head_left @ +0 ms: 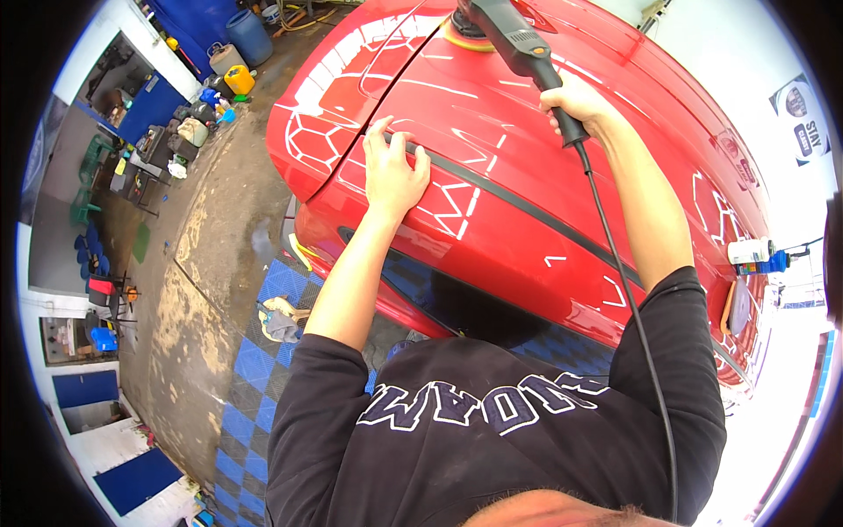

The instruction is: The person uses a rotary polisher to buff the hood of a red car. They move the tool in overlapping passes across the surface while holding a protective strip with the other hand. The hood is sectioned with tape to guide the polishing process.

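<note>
The glossy red car panel (pixel 439 101) fills the upper middle, with bright light reflections on it. My right hand (pixel 575 104) grips the rear handle of a black electric polisher (pixel 518 44). At the top, the polisher's round pad (pixel 465 37), with a yellowish edge, appears to lie against the paint. A black cord (pixel 615 237) runs from the handle down across my right sleeve. Fingers spread, my left hand (pixel 395 171) rests on the red bodywork beside a seam, at the upper end of a dark trim strip (pixel 527 206).
Bottles (pixel 760 255) and round pads (pixel 739 307) are at the right end of the car. A crumpled cloth (pixel 281 321) lies on blue and black floor tiles (pixel 255 360). Farther left are a blue barrel (pixel 248 37), a yellow jug (pixel 239 79) and clutter along the wall.
</note>
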